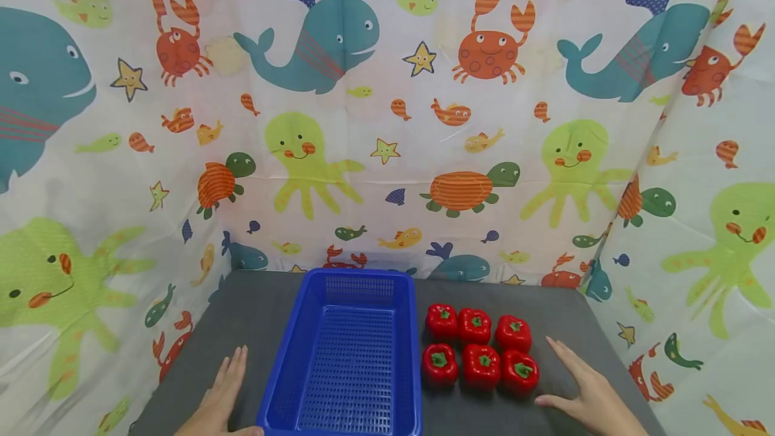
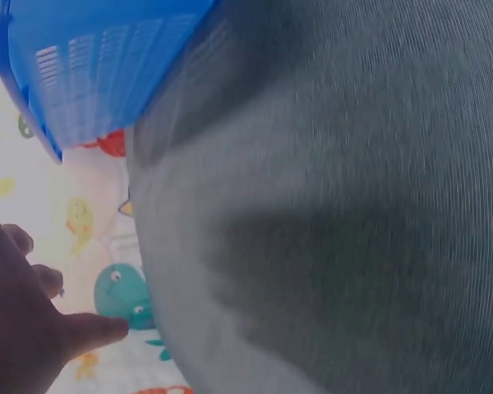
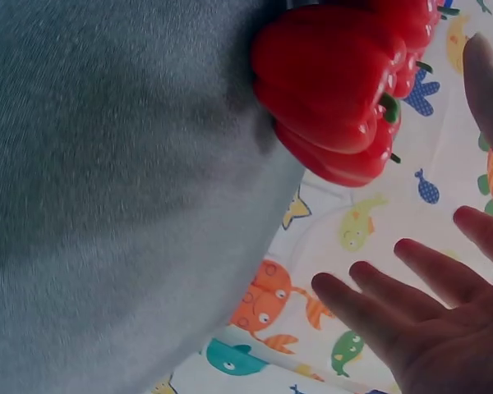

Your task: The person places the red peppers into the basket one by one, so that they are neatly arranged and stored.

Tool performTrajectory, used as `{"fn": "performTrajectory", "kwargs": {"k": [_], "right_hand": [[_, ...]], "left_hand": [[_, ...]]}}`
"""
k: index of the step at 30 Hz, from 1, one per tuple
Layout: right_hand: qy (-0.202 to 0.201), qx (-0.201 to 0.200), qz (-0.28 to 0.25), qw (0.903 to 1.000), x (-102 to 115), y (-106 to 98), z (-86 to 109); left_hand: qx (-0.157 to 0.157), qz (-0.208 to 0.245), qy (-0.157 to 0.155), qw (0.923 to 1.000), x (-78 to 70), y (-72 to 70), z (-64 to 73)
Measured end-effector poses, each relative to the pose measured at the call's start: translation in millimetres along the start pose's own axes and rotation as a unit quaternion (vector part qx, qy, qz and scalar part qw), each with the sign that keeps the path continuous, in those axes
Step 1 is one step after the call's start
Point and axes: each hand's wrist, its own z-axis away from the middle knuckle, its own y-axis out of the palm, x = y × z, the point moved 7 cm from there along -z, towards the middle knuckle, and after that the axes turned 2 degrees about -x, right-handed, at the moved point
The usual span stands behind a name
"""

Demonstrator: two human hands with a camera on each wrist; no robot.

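Note:
A blue plastic basket (image 1: 350, 355) with slotted walls stands on the grey table, with nothing in it. To its right, several red bell peppers (image 1: 481, 367) with green stems stand in two rows. My left hand (image 1: 219, 392) is held just left of the basket, fingers straight and holding nothing; its thumb comes near the basket's lower left edge. On the far side, my right hand (image 1: 581, 389) hovers right of the peppers, fingers spread and thumb apart. In the right wrist view, the nearest bell pepper (image 3: 329, 78) lies beyond that hand's fingers (image 3: 394, 304).
A dark grey cloth (image 1: 254, 315) covers the table. White curtains (image 1: 387, 147) printed with sea animals enclose it at the back and on both sides. The basket's back rim (image 1: 360, 273) reaches close to the rear curtain.

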Motion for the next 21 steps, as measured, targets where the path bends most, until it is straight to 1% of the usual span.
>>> {"fn": "performTrajectory", "kwargs": {"k": [2,4,5,7,8,9,11,12,13,14,15,16,18,19,20,21], "right_hand": [[0.005,-0.004,-0.002,1.0000,0,3,-2.4],[0.008,-0.005,-0.008,0.9999,-1,5,-4.8],[0.012,-0.006,-0.013,0.9998,-2,7,-6.0],[0.017,-0.011,-0.027,0.9994,-3,9,-9.2],[0.018,-0.015,-0.034,0.9992,-3,10,-10.9],[0.019,-0.019,-0.042,0.9988,-3,11,-12.7],[0.022,-0.024,-0.055,0.9980,-3,14,-16.0],[0.024,-0.025,-0.059,0.9977,-3,16,-17.6],[0.027,-0.025,-0.062,0.9974,-4,18,-18.9],[0.030,-0.022,-0.067,0.9971,-4,20,-19.9],[0.035,-0.019,-0.071,0.9967,-5,23,-20.8],[0.039,-0.015,-0.075,0.9963,-6,25,-21.4],[0.050,-0.006,-0.084,0.9952,-8,29,-22.5],[0.054,-0.003,-0.091,0.9944,-9,31,-23.0],[0.061,0.002,-0.098,0.9933,-11,34,-23.4],[0.066,0.008,-0.105,0.9922,-12,36,-23.7]], "left_hand": [[0.024,0.041,0.011,0.9988,-3.2,6.2,-3.1],[0.043,0.085,0.032,0.9949,-8.2,12.8,-7.3],[0.046,0.101,0.047,0.9927,-11.4,15.9,-9.5],[0.047,0.123,0.097,0.9865,-18.8,20.9,-11.7],[0.040,0.123,0.124,0.9839,-22.5,22.3,-12.2],[0.024,0.110,0.159,0.9808,-26.7,22.4,-12.0],[0.008,0.111,0.213,0.9707,-32.1,23.3,-9.9],[0.011,0.129,0.227,0.9653,-33.8,24.6,-8.8],[0.024,0.153,0.234,0.9598,-34.8,26.4,-8.2],[0.043,0.183,0.235,0.9536,-35.9,29.0,-7.7],[0.071,0.227,0.228,0.9441,-36.6,32.2,-7.5],[0.101,0.274,0.213,0.9324,-36.6,35.9,-7.7],[0.136,0.332,0.188,0.9144,-37.2,41.7,-8.1],[0.143,0.344,0.184,0.9096,-37.3,43.7,-8.4],[0.137,0.345,0.182,0.9106,-36.9,44.4,-8.8],[0.131,0.347,0.189,0.9093,-37.1,44.9,-8.8]]}}
